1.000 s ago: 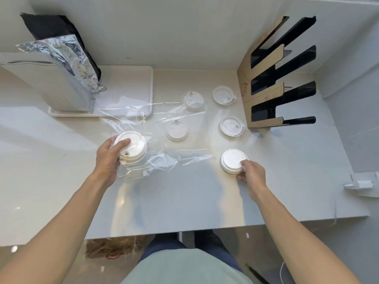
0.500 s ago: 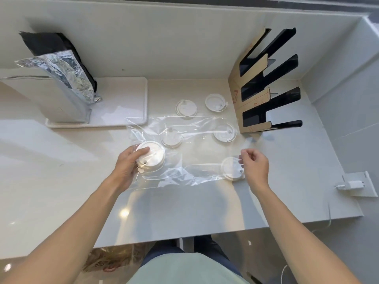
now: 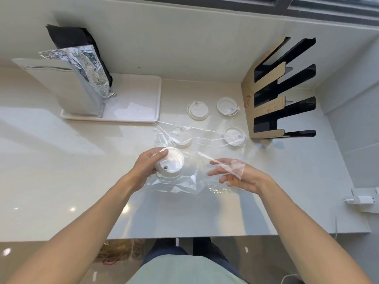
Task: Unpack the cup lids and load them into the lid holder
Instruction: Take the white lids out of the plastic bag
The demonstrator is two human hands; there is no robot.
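My left hand (image 3: 146, 166) grips a stack of white cup lids (image 3: 171, 162) through the clear plastic bag (image 3: 184, 181), lifted a little above the counter. My right hand (image 3: 235, 175) hovers to the right with its fingers spread and nearly straight, and a flap of the bag's film lies across them. Two loose lids (image 3: 198, 110) (image 3: 227, 106) lie bare on the counter farther back. Another lid (image 3: 181, 137) shows through the film, as does a further lid (image 3: 234, 135) beside the holder. The lid holder (image 3: 264, 111), cardboard with black slots, stands at the back right with nothing in the slots.
A white tray (image 3: 133, 117) at the back left carries a tall silver foil bag (image 3: 82, 78). A white plug-like fitting (image 3: 363, 199) sits on the right wall ledge. The counter's front edge (image 3: 184, 235) runs just below my forearms.
The left hand has carried the bagged lid stack right and up off the counter. The right hand left the near lid stack, rose and opened, with film on its fingers. The camera tilted up.
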